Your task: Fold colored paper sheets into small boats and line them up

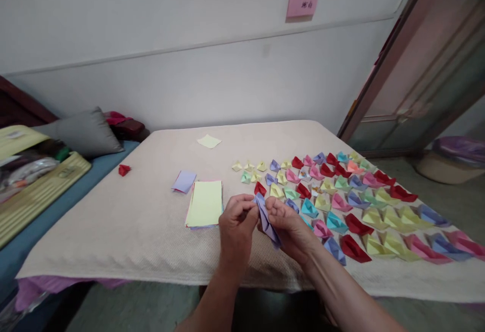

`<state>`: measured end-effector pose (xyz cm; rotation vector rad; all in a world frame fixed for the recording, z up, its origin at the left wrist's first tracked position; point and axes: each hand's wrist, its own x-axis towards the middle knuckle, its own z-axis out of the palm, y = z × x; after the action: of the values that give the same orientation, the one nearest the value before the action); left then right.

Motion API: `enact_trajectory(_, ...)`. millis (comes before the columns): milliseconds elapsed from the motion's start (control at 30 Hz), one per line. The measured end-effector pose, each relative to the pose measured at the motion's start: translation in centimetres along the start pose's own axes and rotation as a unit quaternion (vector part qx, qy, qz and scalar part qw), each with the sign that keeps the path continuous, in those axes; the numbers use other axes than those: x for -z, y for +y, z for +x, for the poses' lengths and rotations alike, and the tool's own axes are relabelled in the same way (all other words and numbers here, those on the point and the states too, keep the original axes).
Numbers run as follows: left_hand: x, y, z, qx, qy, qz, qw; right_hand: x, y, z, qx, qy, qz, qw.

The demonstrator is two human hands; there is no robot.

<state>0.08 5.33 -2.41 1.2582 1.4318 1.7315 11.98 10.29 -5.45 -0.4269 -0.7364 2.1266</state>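
Observation:
A folded piece of purple paper [268,225] is held up between both hands above the near part of the cloth-covered table. My left hand [239,221] pinches its upper left side with thumb and fingers. On the other side, my right hand [288,223] is closed around its right edge. The paper looks narrow and layered, tilted down to the right. Just left of my left hand lies a stack of coloured paper sheets [205,204], pale yellow on top. A red paper boat [259,189] sits just beyond the hands.
Rows of folded paper boats [341,202] in several colours cover the table's right side. Purple folded sheets [184,181], a pale yellow sheet [209,141] and a crumpled red paper piece [124,170] lie left and behind. A grey pillow [81,131] is at far left.

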Motion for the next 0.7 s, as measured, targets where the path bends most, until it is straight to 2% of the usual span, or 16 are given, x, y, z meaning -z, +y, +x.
enact_trajectory(100,0.2,-0.2,0.1,0.099,0.006,-0.081,0.992,0.1,-0.2,-0.1,-0.015,-0.011,-0.023,1.000)
enact_trajectory(167,0.4,-0.6,0.3,0.156,-0.026,-0.138,0.978,0.2,-0.4,-0.1,-0.022,-0.019,-0.039,0.999)
enact_trajectory(233,0.7,-1.0,0.4,0.186,-0.079,-0.160,0.966,0.3,-0.6,-0.2,-0.026,-0.023,-0.057,0.998)
enact_trajectory(367,1.1,-1.4,0.6,0.212,-0.140,-0.134,0.958,0.4,-1.1,-0.3,-0.036,-0.022,-0.093,0.995)
enact_trajectory(533,1.3,-0.9,0.7,0.204,-0.144,-0.114,0.962,0.4,-1.8,-0.4,-0.037,0.001,-0.137,0.990)
enact_trajectory(700,1.3,-1.2,1.0,0.202,-0.160,-0.044,0.965,0.4,-2.3,-0.3,-0.025,0.027,-0.212,0.977)
